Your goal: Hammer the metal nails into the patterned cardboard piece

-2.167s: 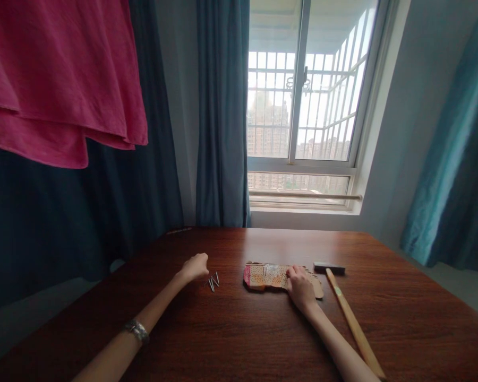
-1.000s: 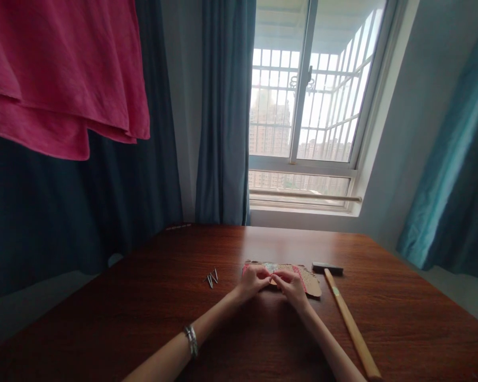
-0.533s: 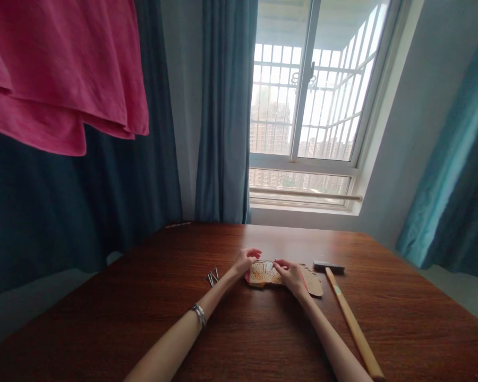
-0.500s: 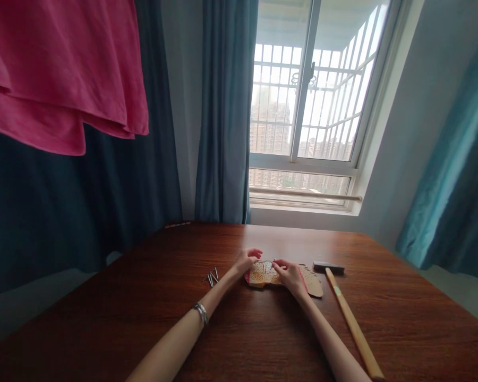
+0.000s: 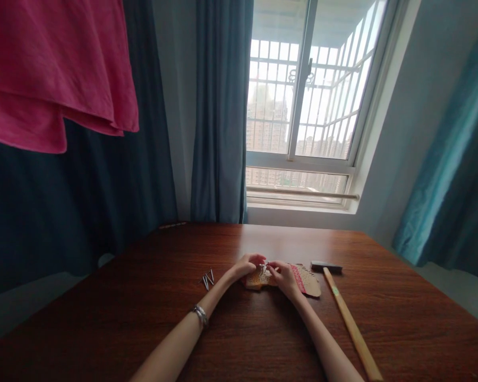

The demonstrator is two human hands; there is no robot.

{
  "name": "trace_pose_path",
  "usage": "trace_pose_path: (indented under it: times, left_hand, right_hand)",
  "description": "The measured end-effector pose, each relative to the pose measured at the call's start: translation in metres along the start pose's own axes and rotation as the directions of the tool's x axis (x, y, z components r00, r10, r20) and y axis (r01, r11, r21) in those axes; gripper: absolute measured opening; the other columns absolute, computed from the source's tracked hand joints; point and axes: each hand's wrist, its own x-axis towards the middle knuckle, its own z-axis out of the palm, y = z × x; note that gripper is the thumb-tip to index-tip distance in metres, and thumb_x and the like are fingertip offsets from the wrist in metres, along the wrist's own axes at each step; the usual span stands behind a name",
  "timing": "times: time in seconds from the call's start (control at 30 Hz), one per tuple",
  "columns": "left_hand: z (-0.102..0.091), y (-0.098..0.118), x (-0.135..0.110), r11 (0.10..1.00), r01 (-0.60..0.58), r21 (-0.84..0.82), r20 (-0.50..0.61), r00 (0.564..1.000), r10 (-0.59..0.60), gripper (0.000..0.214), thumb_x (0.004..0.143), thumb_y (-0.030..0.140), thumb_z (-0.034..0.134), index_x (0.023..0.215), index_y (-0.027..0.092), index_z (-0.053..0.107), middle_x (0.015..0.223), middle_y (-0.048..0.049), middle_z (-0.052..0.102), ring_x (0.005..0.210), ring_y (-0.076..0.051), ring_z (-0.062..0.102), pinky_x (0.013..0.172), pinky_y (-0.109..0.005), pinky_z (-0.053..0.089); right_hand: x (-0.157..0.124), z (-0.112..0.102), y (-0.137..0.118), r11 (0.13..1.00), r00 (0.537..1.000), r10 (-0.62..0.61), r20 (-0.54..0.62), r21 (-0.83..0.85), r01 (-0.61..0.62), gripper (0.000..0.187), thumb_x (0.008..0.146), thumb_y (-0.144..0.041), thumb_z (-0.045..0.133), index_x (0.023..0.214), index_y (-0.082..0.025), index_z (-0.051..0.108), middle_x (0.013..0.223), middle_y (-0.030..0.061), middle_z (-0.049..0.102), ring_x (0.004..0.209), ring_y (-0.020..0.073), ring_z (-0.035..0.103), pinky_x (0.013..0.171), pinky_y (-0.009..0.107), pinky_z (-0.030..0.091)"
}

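Head view: the gap between my hands has just narrowed; half a second ago my left hand (image 5: 245,267) was poised by the far edge of the patterned cardboard piece (image 5: 311,287), apart from my right hand (image 5: 284,277); now its fingertips are right up beside the other's, though whether they touch I cannot tell. My right thumb and forefinger are pinched on a slim nail-like piece (image 5: 266,263), too small here to name for sure; my left fingers curl close to it, and I cannot tell whether they grip it too. As I judge it, this turns the work into a two-handed job at one small spot; fine control seems to matter more than force. The cardboard piece lies flat on the wooden table (image 5: 239,339) under my hands, its pink-banded end showing past my right hand; the loose nails (image 5: 207,279) lie near my left forearm; the hammer (image 5: 348,315) rests unheld beyond the cardboard's right end, its wooden handle reaching back toward me.
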Motion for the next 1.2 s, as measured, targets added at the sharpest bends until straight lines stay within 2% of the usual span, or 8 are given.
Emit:
trace_pose_path:
  times: [0.17, 0.37, 0.5, 0.87, 1.2]
  left_hand:
    - [-0.001, -0.003, 0.002, 1.0, -0.001, 0.022, 0.014, 1.0, 0.0, 0.056, 0.044, 0.006, 0.043, 0.097, 0.013, 0.061, 0.088, -0.0027, 0.065, 0.087, -0.02, 0.057, 0.082, -0.033, 0.043]
    - [0.002, -0.002, 0.001, 1.0, -0.01, 0.02, 0.0, 1.0, 0.01, 0.058, 0.045, 0.006, 0.042, 0.1, 0.013, 0.059, 0.087, -0.0033, 0.063, 0.086, -0.019, 0.056, 0.083, -0.034, 0.043]
    - [0.003, 0.0, 0.0, 0.999, -0.05, 0.012, 0.005, 0.999, 0.05, 0.057, 0.045, 0.007, 0.043, 0.099, 0.012, 0.059, 0.085, -0.0031, 0.062, 0.084, -0.019, 0.056, 0.081, -0.033, 0.042]
    - [0.0, -0.009, 0.003, 0.996, -0.088, 0.006, 0.017, 0.996, 0.088, 0.056, 0.045, 0.006, 0.042, 0.097, 0.013, 0.061, 0.084, -0.0025, 0.063, 0.082, -0.019, 0.055, 0.078, -0.032, 0.042]
    - [0.004, 0.002, -0.002, 0.997, -0.081, 0.019, 0.002, 0.997, 0.081, 0.055, 0.044, 0.005, 0.041, 0.095, 0.013, 0.062, 0.082, -0.002, 0.062, 0.081, -0.018, 0.055, 0.078, -0.031, 0.041]
  right_hand:
    - [0.0, -0.001, -0.005, 0.999, 1.0, -0.023, 0.016, -0.045, 0.024, 0.021, 0.078, -0.032, 0.053, 0.083, -0.023, 0.071, 0.077, 0.0031, 0.07, 0.07, 0.0167, 0.06, 0.065, 0.026, 0.045]
    - [-0.002, -0.004, -0.014, 0.995, 0.996, -0.07, 0.054, -0.073, 0.074, 0.021, 0.08, -0.028, 0.051, 0.087, -0.023, 0.07, 0.077, 0.0034, 0.068, 0.07, 0.0167, 0.059, 0.065, 0.026, 0.044]
    - [-0.003, -0.004, -0.017, 0.99, 0.992, -0.108, 0.066, -0.085, 0.113, 0.02, 0.081, -0.025, 0.051, 0.086, -0.022, 0.07, 0.078, 0.0034, 0.067, 0.074, 0.0167, 0.058, 0.068, 0.026, 0.044]
    - [-0.002, 0.0, -0.011, 0.982, 0.985, -0.155, 0.081, -0.097, 0.163, 0.02, 0.082, -0.02, 0.049, 0.085, -0.022, 0.069, 0.079, 0.0047, 0.065, 0.078, 0.0179, 0.056, 0.07, 0.028, 0.043]
    - [-0.004, 0.001, -0.012, 0.979, 0.983, -0.168, 0.074, -0.106, 0.175, 0.021, 0.084, -0.023, 0.048, 0.087, -0.023, 0.068, 0.08, 0.0045, 0.065, 0.077, 0.0183, 0.056, 0.069, 0.029, 0.043]
